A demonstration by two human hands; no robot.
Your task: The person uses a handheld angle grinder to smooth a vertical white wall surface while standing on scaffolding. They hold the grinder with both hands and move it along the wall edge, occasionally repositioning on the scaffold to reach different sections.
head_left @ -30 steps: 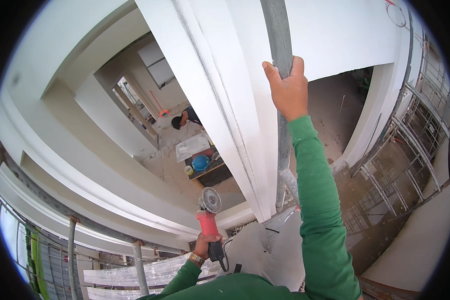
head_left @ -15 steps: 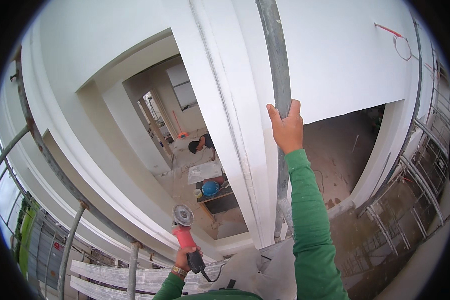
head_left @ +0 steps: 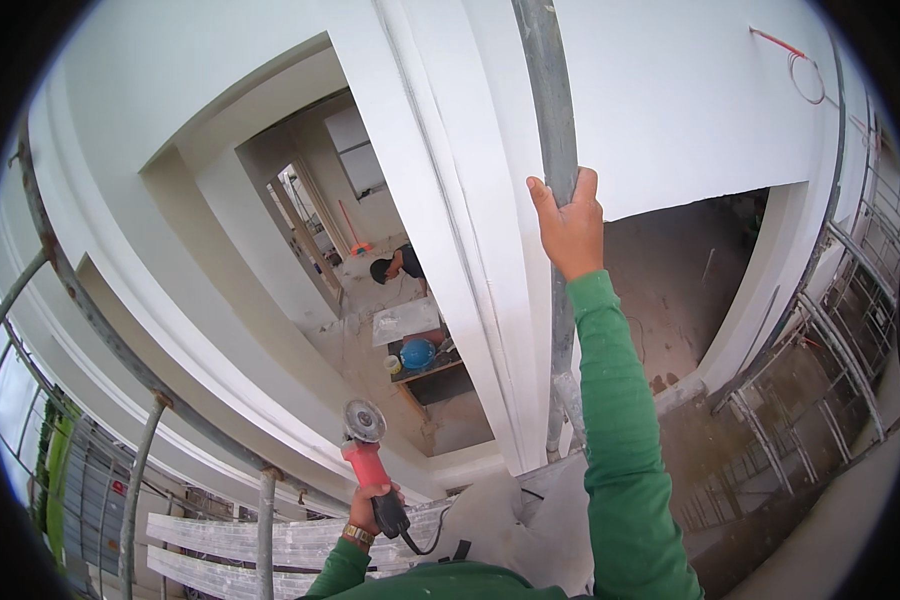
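Observation:
My left hand grips a red and black angle grinder around its body, with the disc tilted up and facing me. A black cord trails from the tool's lower end. My right hand is wrapped round an upright grey scaffold pipe that stands in front of the white wall. Left of that pipe, a white column carries a long dark groove down its face. The grinder's disc is apart from the wall.
Rusty scaffold rails curve along the left, above white-smeared planks. Through the window opening, a person in a black cap bends near a table with a blue helmet. An orange wire sticks out of the wall at upper right. More scaffolding stands right.
The view has shifted slightly, so the wall and opening sit a little higher. My right hand still holds the pipe and my left the grinder. The person inside has shifted slightly.

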